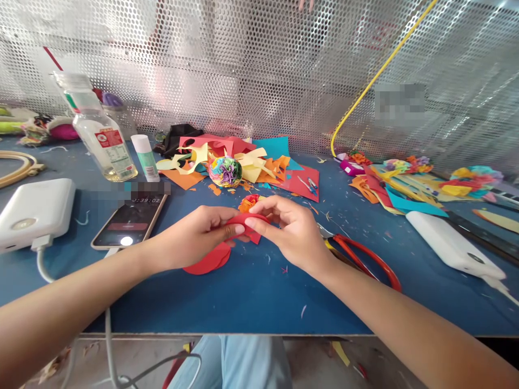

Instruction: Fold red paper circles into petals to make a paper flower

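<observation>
Between my hands is a piece of red paper (252,218), bent or folded, above the blue table (259,302). My left hand (198,235) pinches its left side between thumb and fingers. On the right side, my right hand (290,229) grips it with the thumb on top. Flat round red paper pieces (207,260) lie below my left hand. Just behind the held paper shows an orange and red paper flower (248,203), partly hidden by my fingers. A multicoloured paper ball (225,172) sits farther back.
Red-handled scissors (360,256) lie beside my right forearm. A phone (132,219), glue stick (145,158), bottle (99,132) and white power bank (38,213) stand or lie left. Paper scraps (263,165) cover the back. Another power bank (454,243) lies right.
</observation>
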`<action>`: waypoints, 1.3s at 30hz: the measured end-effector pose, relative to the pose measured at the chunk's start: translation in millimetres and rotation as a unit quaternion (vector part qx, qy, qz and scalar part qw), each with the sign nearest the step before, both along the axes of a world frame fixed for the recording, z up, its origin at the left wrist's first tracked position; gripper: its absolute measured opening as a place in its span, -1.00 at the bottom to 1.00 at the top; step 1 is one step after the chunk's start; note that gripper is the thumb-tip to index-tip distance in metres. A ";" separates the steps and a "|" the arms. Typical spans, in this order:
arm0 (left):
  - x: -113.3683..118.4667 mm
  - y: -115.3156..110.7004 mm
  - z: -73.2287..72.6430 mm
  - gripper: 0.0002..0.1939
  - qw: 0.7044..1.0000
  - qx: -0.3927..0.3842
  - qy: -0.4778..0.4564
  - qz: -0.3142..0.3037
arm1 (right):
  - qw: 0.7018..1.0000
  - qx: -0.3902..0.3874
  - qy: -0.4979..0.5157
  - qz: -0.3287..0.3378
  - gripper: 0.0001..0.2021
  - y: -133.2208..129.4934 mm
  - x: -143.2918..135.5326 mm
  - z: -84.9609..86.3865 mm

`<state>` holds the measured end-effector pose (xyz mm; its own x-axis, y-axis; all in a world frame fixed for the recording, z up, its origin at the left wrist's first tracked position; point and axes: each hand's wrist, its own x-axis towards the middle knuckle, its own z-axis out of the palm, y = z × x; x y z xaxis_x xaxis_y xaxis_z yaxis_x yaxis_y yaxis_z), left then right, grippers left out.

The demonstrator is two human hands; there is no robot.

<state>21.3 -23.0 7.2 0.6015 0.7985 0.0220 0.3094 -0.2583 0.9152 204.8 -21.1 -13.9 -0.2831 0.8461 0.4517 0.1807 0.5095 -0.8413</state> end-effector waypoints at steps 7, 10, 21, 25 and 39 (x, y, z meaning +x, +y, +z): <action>0.3 -1.8 0.8 -0.72 1.000 -0.013 -0.008 -0.009 | 1.000 0.003 0.002 0.007 -0.93 0.3 -0.1 -0.6; -0.2 -1.4 0.5 -0.73 1.000 0.010 0.014 -0.007 | 1.000 -0.004 0.003 0.010 -0.93 0.3 0.2 -0.8; -3.1 1.7 -6.0 -0.72 0.982 0.116 0.128 0.078 | 0.997 -0.026 -0.040 0.053 -0.63 -0.2 -0.5 -7.2; -3.5 3.3 -8.2 -0.70 0.982 0.104 0.129 0.087 | 0.995 -0.061 -0.073 0.019 -0.66 4.4 0.7 -7.7; -6.3 4.2 1.4 -0.80 0.988 -0.147 -0.047 -0.016 | 0.983 -0.093 -0.052 0.152 -0.59 25.2 21.0 -2.8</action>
<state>15.0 -18.8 8.5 0.6335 0.7589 -0.1507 0.2154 0.0141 0.9764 225.8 4.1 -16.7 -0.5728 0.7799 0.2521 0.1342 0.3927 -0.9098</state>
